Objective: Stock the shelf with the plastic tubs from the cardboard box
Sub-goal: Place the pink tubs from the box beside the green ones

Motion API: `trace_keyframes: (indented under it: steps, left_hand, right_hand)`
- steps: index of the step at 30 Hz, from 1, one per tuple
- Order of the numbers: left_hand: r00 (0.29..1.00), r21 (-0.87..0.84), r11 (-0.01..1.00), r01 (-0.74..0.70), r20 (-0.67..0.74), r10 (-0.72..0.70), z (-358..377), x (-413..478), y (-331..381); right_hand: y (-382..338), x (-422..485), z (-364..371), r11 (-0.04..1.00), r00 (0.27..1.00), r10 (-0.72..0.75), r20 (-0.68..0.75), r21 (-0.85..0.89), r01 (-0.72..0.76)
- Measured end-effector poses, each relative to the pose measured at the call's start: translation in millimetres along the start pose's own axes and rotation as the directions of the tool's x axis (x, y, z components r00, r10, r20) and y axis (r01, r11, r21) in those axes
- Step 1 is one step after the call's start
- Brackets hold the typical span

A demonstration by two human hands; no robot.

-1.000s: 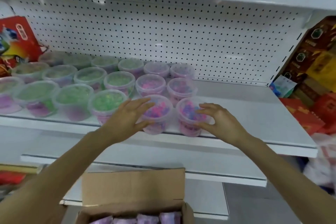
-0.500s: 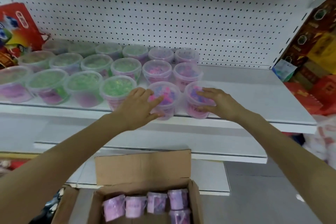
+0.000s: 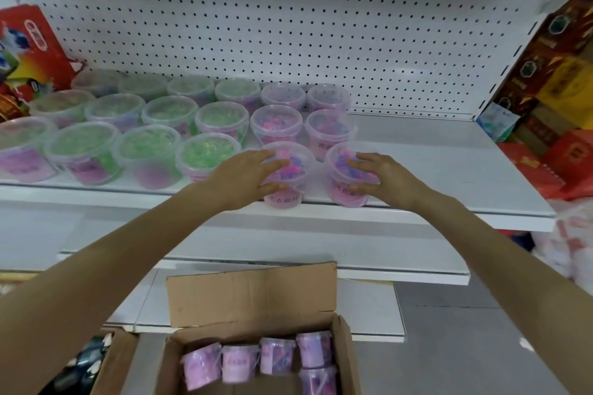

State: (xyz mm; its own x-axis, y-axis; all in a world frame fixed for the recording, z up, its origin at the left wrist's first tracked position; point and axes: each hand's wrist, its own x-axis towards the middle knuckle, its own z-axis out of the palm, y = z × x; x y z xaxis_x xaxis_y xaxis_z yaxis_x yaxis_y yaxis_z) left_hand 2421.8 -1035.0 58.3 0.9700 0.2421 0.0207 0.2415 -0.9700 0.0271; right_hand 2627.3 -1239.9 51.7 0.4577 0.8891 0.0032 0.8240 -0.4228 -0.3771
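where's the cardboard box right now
In the head view the open cardboard box sits at the bottom centre, on the floor below the white shelf, between the person's forearms, with purple tubs lying inside it.

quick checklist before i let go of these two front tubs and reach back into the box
1. Left hand tub seated on the shelf: ok.
2. Right hand tub seated: ok, though near the front edge.
3. Both tubs upright, lids on: ok.
4. Free shelf space to the right for more: ok.
5. Tubs left in the cardboard box: ok, several visible.
6. Labels facing front: cannot tell, blurred.
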Motion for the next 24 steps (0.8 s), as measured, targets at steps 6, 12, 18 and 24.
trace_keyframes:
  steps: [6,12,18,24]
  left_hand:
    - [0.997,0.144,0.987,0.064,-0.046,-0.058,-3.1,-1.3,0.7]
    - [0.997,0.148,0.986,0.08,-0.005,-0.081,-8.2,2.3,-3.3]
    - [0.997,0.144,0.987,0.068,0.019,-0.071,-9.2,1.5,-9.2]
    - [0.998,0.122,0.991,0.056,0.02,-0.059,-8.0,-3.0,-11.7]
  right_hand:
    - [-2.5,1.6,-6.5,1.0,0.999,-0.027,0.037,0.001,0.026]
    - [-11.7,2.6,-5.9,0.998,0.996,-0.041,0.079,0.041,0.037]
    - [-17.2,0.7,0.1,0.986,0.995,-0.074,-0.063,-0.155,0.064]
    - [-22.0,6.9,1.5,0.998,0.998,0.023,0.056,-0.056,-0.02]
